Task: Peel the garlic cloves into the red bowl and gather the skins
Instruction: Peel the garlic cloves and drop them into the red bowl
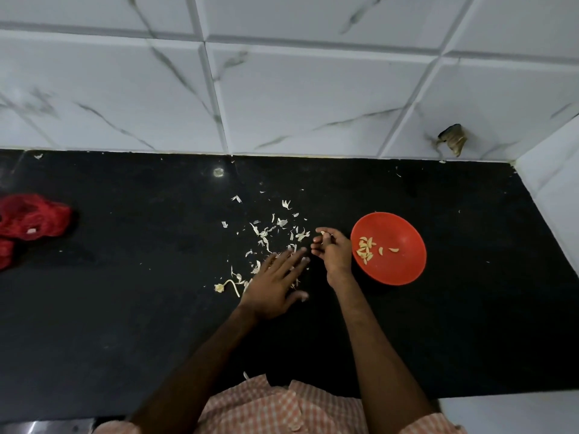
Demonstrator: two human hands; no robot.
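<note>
A red bowl (404,264) sits on the black counter at the right, with several peeled garlic cloves (366,247) inside. Pale garlic skins (269,233) lie scattered across the counter left of the bowl. My left hand (275,283) lies flat with straight fingers on the skins near the pile's lower edge. My right hand (332,249) hovers just left of the bowl, its fingers curled and pinching a small pale piece of garlic at the fingertips. A dry garlic stem and root (227,286) lies left of my left hand.
A red mesh bag (29,223) lies at the counter's far left. A white marble-tiled wall (282,89) runs behind the counter, with a side wall at the right. A dark patch (451,137) marks the wall at the back right. The counter's front edge meets my checked shirt.
</note>
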